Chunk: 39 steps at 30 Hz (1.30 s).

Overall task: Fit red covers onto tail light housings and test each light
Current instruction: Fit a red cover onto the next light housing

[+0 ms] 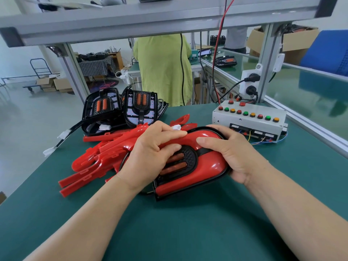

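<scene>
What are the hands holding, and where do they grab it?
Both hold the tail light: the left hand grips across its middle, and the right hand grips round its right end.

Open across the near green table (pixel 188 232), around both forearms. Blocked at left by a heap of red covers (pixel 94 161), with black housings (pixel 120 108) propped just behind and a cable (pixel 62 137) trailing off the edge. Blocked at far right by a button box (pixel 248 119). Tight between that box and the right hand (pixel 233 153) on the tail light (pixel 207 166). Capped overhead by a grey rail (pixel 150 21), with hanging cables (pixel 216 53) beside the right post (pixel 263 63).
</scene>
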Tool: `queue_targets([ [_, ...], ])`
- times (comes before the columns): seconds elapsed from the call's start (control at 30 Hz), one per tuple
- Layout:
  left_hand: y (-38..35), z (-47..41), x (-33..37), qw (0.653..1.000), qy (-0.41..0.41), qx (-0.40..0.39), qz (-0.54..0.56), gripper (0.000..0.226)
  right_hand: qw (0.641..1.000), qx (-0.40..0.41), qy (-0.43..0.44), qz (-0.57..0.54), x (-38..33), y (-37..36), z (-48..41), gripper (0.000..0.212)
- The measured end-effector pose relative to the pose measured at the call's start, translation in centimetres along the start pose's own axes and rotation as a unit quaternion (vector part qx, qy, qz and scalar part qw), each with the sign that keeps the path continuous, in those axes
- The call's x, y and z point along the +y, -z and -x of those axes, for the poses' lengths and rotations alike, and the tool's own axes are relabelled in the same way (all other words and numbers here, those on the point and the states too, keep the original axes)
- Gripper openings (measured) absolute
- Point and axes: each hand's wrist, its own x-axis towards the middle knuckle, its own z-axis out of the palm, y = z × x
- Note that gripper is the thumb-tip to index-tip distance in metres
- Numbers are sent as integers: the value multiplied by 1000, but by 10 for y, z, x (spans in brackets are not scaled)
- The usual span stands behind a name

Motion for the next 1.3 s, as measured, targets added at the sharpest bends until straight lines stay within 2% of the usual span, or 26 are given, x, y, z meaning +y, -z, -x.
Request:
queue_targets([
  [0.07, 3, -3, -5, 1000, 8, -3, -28, 35, 1000, 14, -7, -8, 0, 0, -1, 57],
  [0.13, 11, -9, -11, 997, 49, 42, -47, 38, 999, 24, -16, -29, -3, 3, -2, 52],
  [0.2, 22, -13, -17, 983, 144, 111, -16, 26, 998, 31, -27, -56, -6, 9, -3, 48],
  [0.23, 26, -13, -19, 973, 197, 122, 26, 26, 997, 33, -33, -65, -7, 12, -4, 49],
  [0.27, 28, -13, -20, 961, 246, 101, 70, 35, 996, 34, -39, -71, -8, 14, -4, 50],
  [0.33, 28, -10, -23, 943, 295, 1, 156, 52, 996, 26, -45, -77, -7, 14, -5, 51],
  [0.43, 23, -9, -18, 903, 285, -71, 313, 55, 996, 14, -45, -79, -4, 11, -5, 51],
  [0.5, 23, -10, -14, 869, 300, -75, 386, 54, 996, 14, -38, -75, -3, 11, -4, 54],
  [0.57, 21, -10, -12, 849, 320, -64, 414, 53, 997, 19, -35, -70, -2, 10, -4, 55],
  [0.77, 15, -8, -10, 866, 326, 12, 378, 53, 997, 21, -32, -69, -2, 9, -2, 55],
  [0.87, 13, -8, -9, 863, 329, 23, 382, 54, 997, 25, -30, -70, -2, 9, -2, 53],
  [0.93, 13, -8, -12, 856, 336, 13, 393, 55, 996, 27, -31, -74, -2, 9, -2, 54],
  [1.1, 15, -9, -16, 812, 356, -57, 460, 49, 996, 27, -27, -82, -4, 9, -2, 55],
  [1.3, 14, -9, -21, 808, 359, -76, 461, 47, 996, 24, -24, -82, -5, 7, 1, 51],
])
